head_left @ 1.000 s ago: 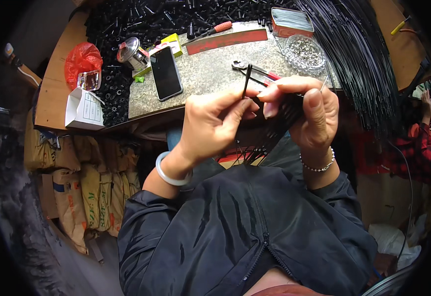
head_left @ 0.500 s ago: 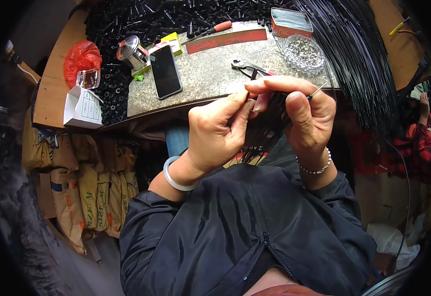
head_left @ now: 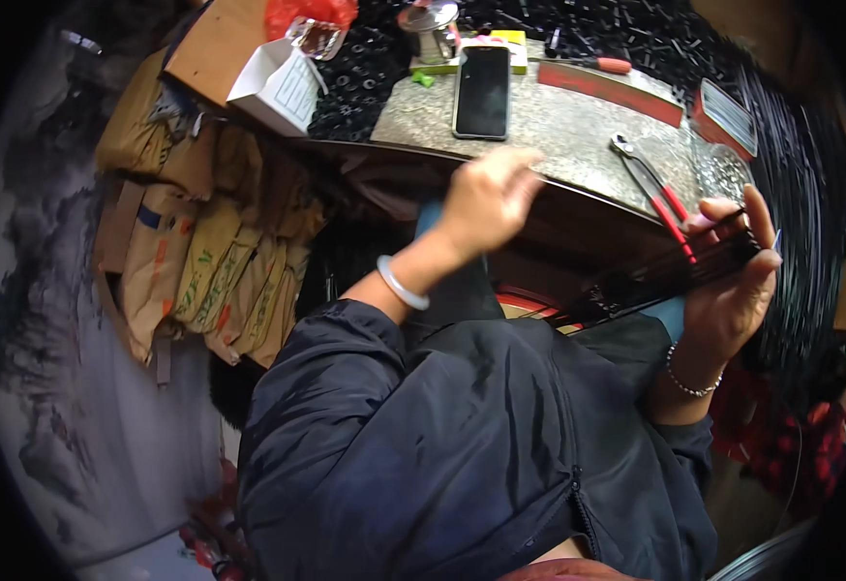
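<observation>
My right hand (head_left: 733, 290) is closed around a bundle of thin black rods (head_left: 626, 289), whose far ends slant down to the left over my lap. Its fingertips are raised near the rods' upper ends. My left hand (head_left: 493, 200), with a white bangle at the wrist, is apart from the bundle by the table's front edge, below the phone (head_left: 482, 92). Motion blurs its fingers, so whether they hold anything is hidden. Red-handled pliers (head_left: 642, 174) lie on the speckled worktop (head_left: 558, 140), their handles reaching toward my right hand.
A glass dish of small metal bits (head_left: 721, 174) and a red tin (head_left: 728, 118) stand right of the pliers. Long black rods (head_left: 796, 194) drape over the right side. A white box (head_left: 278, 87) stands left; paper sacks (head_left: 157, 266) fill the floor. Another person's red checked sleeve (head_left: 810, 441) shows at right.
My hands, together before, are now apart: the left has drawn away from the rods, while the right has moved right and tipped the bundle sideways. The whole view has shifted and turned.
</observation>
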Motion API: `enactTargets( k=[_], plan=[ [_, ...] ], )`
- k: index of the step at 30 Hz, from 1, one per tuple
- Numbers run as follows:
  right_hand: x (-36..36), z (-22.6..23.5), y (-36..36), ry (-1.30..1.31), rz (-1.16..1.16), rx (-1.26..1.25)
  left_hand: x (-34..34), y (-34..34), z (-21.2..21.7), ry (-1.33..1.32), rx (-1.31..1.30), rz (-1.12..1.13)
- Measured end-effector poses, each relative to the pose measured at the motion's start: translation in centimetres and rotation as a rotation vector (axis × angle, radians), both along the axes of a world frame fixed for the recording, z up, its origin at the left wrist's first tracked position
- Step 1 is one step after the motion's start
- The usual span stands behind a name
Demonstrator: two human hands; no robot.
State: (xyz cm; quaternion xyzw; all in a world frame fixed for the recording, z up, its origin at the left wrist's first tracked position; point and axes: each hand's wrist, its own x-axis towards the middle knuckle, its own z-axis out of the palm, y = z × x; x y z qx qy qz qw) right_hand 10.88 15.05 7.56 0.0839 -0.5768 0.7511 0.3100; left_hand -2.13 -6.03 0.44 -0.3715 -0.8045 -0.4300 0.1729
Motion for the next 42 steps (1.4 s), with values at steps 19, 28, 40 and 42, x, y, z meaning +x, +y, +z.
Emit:
enactTargets(
  k=[19,28,40,42],
  plan=[
    [-1.9,-2.3,-0.2,-0.084,-0.066,-0.012,-14.6,-15.8,-3.2,0.285,-0.213,0.757],
    [-2.2,-3.3,-0.3,-0.034,0.030,-0.114,-4.6,4.3,9.4,-0.433,0.665,-0.365],
    [-1.3,-3.1,-0.2,-0.044,0.131,-0.124,0.4,11.3,11.8,-1.039,0.550,-1.042],
    [-1.2,-3.0,-0.2,-0.037,0.145,-0.130,0.9,10.9,11.7,-0.990,0.486,-1.028]
  ],
)
